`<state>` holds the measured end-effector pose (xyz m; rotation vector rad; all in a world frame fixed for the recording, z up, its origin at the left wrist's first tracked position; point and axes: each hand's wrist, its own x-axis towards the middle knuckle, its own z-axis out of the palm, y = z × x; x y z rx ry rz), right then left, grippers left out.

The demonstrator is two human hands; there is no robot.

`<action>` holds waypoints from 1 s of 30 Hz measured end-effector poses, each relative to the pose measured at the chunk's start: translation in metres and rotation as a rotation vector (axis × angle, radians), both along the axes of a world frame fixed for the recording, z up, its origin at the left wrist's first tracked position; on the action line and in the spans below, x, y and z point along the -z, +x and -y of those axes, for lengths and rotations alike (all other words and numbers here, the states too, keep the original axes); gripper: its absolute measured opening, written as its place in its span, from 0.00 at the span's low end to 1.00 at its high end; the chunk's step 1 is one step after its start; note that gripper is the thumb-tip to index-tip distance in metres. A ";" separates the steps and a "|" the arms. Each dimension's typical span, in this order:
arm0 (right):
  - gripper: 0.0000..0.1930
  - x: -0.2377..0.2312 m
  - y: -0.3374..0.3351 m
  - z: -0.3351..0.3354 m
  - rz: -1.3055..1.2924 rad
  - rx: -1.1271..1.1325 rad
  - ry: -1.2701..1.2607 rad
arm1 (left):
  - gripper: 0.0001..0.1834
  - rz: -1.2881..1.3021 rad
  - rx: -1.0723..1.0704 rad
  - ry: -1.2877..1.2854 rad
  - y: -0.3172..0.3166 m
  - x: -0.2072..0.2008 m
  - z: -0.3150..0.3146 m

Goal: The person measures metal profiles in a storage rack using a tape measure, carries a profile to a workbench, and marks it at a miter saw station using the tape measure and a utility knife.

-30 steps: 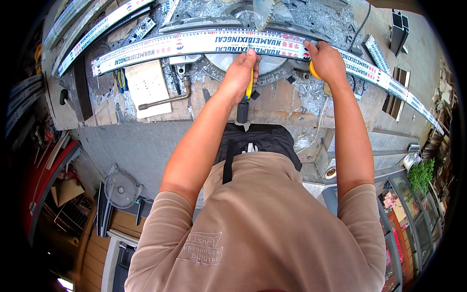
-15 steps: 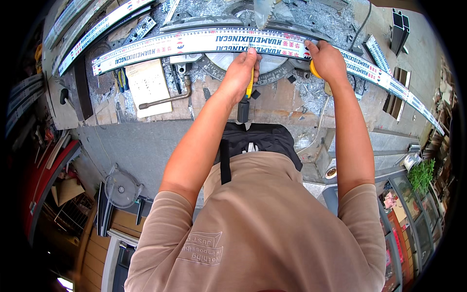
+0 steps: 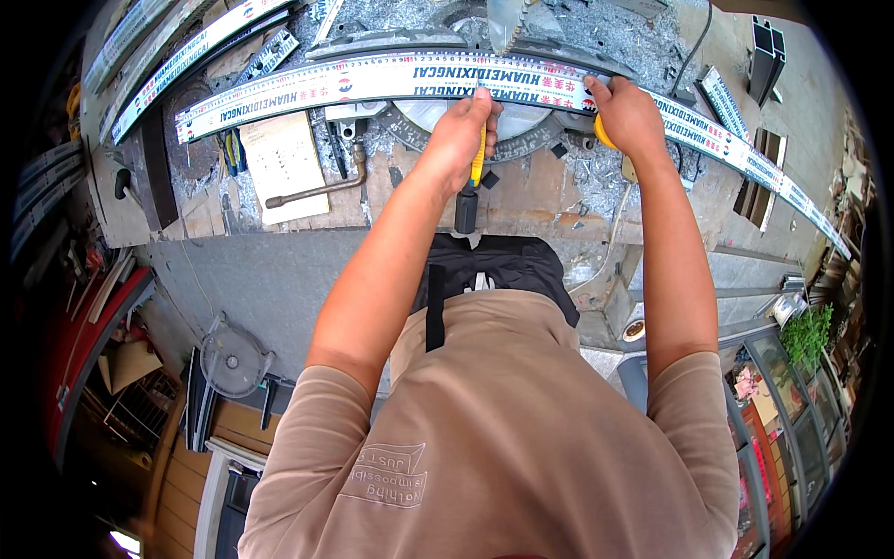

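A long profile bar (image 3: 391, 82) in white printed film spans the workbench, bending with the lens. A white tape blade (image 3: 447, 59) with marks lies along its far edge. My right hand (image 3: 633, 116) is closed round a yellow tape measure (image 3: 605, 133), its thumb side against the bar. My left hand (image 3: 463, 135) is closed on a slim yellow pen-like tool (image 3: 480, 160), fingertips at the bar's near edge; its tip is hidden. Beneath the bar sits a saw's round turntable (image 3: 424, 121), with a toothed blade (image 3: 506, 26) beyond and a black handle (image 3: 466, 212) in front.
On the bench's left lie a written paper sheet (image 3: 284, 172), a bent metal wrench (image 3: 317, 194), pliers (image 3: 233, 154) and a black pen (image 3: 336, 149). More film-wrapped bars (image 3: 191, 61) lie at far left. A dark profile offcut (image 3: 765, 61) stands at far right. Metal shavings litter the bench.
Almost nothing differs. Both hands stay on the bar with the same grips; the left hand has shifted very slightly.
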<state>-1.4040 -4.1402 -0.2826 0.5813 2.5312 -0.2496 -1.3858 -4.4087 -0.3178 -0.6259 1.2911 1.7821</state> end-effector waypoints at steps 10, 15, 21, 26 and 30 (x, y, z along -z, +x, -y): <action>0.33 0.001 0.001 -0.001 -0.014 -0.005 -0.007 | 0.23 0.052 -0.005 0.023 0.000 -0.007 -0.001; 0.33 -0.001 0.001 0.000 -0.014 -0.001 -0.009 | 0.22 0.051 0.011 0.035 -0.001 -0.006 0.002; 0.33 -0.001 0.001 0.001 -0.009 0.015 -0.013 | 0.24 0.038 -0.003 0.066 -0.001 -0.003 0.004; 0.33 -0.001 0.002 0.001 -0.025 0.018 -0.015 | 0.25 0.042 -0.030 0.054 -0.004 -0.005 0.000; 0.33 0.000 0.001 0.001 -0.025 0.008 -0.016 | 0.25 0.054 -0.033 0.067 -0.005 -0.002 0.001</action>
